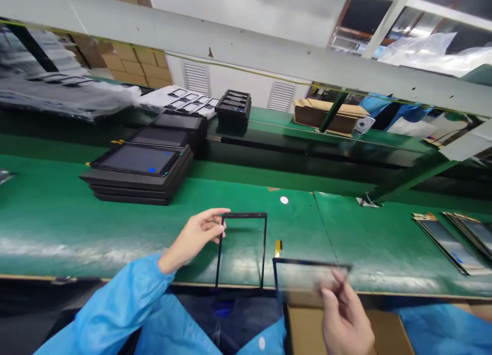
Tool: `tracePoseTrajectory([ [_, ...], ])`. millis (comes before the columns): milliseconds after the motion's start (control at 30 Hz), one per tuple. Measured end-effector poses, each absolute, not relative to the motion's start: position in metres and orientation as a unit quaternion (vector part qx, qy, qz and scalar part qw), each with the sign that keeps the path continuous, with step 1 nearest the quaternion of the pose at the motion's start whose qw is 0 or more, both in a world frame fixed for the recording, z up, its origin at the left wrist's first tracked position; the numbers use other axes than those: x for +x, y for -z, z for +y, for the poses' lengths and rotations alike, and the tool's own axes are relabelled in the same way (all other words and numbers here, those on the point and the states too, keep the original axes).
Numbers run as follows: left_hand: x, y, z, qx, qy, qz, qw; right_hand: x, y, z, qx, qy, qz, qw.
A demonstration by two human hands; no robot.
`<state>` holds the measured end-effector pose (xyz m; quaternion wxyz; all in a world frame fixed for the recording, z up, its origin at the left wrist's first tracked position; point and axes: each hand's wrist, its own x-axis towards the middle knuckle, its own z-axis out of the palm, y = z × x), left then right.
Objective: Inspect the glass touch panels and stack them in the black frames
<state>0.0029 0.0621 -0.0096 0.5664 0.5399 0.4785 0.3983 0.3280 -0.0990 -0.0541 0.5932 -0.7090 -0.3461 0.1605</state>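
Note:
My left hand (195, 238) pinches the upper left edge of a thin black rectangular frame (245, 215), tilted up at the bench's front edge. Green bench top and my clothing show through its middle; whether clear glass fills it cannot be told. To its right, my right hand (348, 314), blurred by motion, grips the right side of a black-bordered touch glass panel (300, 275) with a hazy, see-through middle. An orange flex cable (278, 248) with a dark end sticks up by that panel's top left corner. The two pieces are apart.
Stacked black trays (130, 188) holding dark screens stand at the back left of the green bench (49, 211). Several screen panels with gold strips (446, 242) lie at the right. A cardboard box (307, 332) sits below the front edge. A shelf beam (246, 47) spans overhead.

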Motion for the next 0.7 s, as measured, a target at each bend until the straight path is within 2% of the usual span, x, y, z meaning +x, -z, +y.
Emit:
tracePoseTrajectory([
  [133, 0.019, 0.002, 0.036, 0.515, -0.445, 0.446, 0.581, 0.280, 0.044, -0.073, -0.599, -0.413, -0.318, 0.608],
  [233, 0.022, -0.002, 0.025, 0.510, -0.462, 0.447, 0.572, 0.263, 0.045, -0.070, -0.553, -0.482, -0.317, 0.601],
  [467, 0.025, -0.006, 0.016, 0.501, -0.470, 0.431, 0.585, 0.261, 0.049, -0.074, -0.547, -0.492, -0.328, 0.593],
  [700, 0.030, 0.000, 0.012, 0.484, -0.470, 0.409, 0.615, 0.245, 0.048, -0.075, -0.569, -0.446, -0.302, 0.621],
])
